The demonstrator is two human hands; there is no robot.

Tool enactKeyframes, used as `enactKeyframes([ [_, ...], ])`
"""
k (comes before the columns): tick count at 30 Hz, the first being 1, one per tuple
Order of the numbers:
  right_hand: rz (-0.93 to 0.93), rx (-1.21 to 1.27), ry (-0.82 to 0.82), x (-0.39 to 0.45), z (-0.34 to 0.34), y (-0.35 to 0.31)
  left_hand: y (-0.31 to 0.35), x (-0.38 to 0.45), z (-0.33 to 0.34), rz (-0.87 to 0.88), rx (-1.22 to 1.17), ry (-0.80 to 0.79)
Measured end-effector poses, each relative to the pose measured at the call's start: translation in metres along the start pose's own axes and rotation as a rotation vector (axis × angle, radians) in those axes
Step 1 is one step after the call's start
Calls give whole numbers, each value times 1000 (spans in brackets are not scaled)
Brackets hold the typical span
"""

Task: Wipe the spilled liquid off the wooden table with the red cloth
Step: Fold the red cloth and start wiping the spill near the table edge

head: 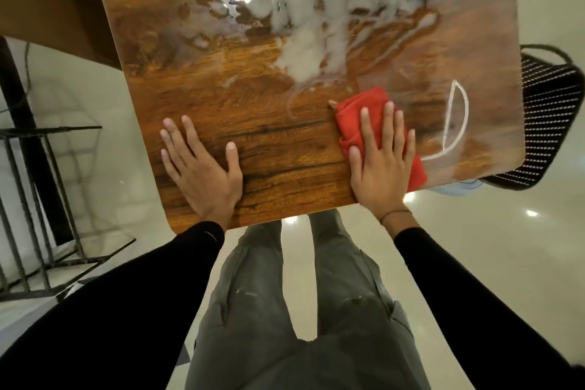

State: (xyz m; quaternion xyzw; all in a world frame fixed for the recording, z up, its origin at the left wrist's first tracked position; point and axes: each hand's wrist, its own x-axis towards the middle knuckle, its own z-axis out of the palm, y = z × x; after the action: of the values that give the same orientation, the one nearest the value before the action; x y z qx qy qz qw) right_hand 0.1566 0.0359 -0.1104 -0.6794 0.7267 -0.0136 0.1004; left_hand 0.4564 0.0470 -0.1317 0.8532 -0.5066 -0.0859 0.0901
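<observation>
Red and bunched into a rough wad, the red cloth [354, 111] lies on the wooden table [253, 123] close to that table's near edge, toward its right side. Its folds are crumpled, with one end poking out beyond the fingertips and the other trailing back past the wrist side to the table's edge. The right hand [381, 161] lies flat on top of the cloth, fingers straight and slightly spread, pressing it down. The left hand [202, 165] rests palm-down on bare wood near the table's near edge, left of the cloth and well apart from it, fingers spread and thumb out to the side.

The spilled liquid [304, 25] looks milky white and glossy, pooled in ragged patches and streaks across the far half of the table, beyond the cloth. A thin white curved smear [456, 123] lies just to the right of the cloth. A black mesh chair [550, 117] stands beside the table's right edge.
</observation>
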Motion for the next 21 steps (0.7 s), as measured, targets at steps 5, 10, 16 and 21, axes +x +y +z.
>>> enactKeyframes([
  [5, -61, -4, 13, 50, 0, -31, -2, 0, -1, -1, -3, 10],
  [10, -510, 4, -111, 19, 3, -30, 3, -1, -6, -18, -2, 1],
  [16, -497, -17, -116, 2, -6, 30, 4, -2, -10, -13, -18, -16],
  [21, -202, 4, -49, 42, -11, 0, 1, -1, -8, -14, -10, -4],
])
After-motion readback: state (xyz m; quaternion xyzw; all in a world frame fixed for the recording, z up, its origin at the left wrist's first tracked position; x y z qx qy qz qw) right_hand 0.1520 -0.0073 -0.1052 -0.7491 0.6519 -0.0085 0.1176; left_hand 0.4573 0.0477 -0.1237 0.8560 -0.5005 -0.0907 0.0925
